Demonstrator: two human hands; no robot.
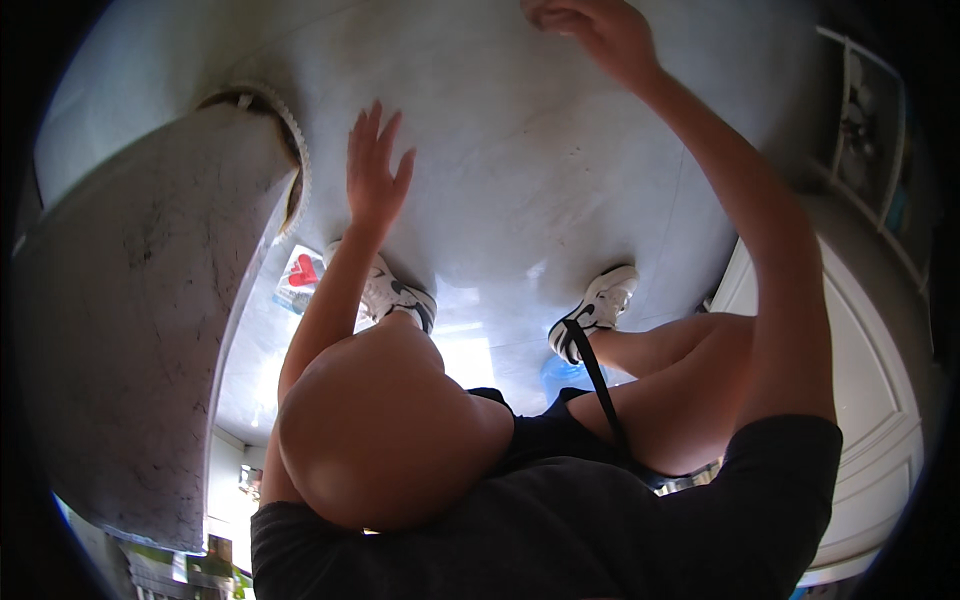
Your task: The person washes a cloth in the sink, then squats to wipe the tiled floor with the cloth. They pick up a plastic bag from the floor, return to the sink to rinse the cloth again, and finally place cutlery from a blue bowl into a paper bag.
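Note:
With fingers spread and nothing in it, my left hand [377, 169] is above the grey floor [495, 150], between the marble-patterned table and my left shoe. My right hand [592, 30] is at the top edge of the view, its fingers bent and partly cut off; whether it holds something cannot be told. My white sneakers with dark trim, the left one [397, 292] and the right one [596, 311], rest on the floor. A black strap [596, 382] hangs between my knees.
A marble-patterned tabletop [127, 322] with a beaded rim fills the left side. A printed packet with a red heart [301, 271] lies by my left shoe. A blue translucent plastic container [562, 375] is behind my right shoe. White panelled cabinetry [862, 375] and a framed rack [840, 112] are at right.

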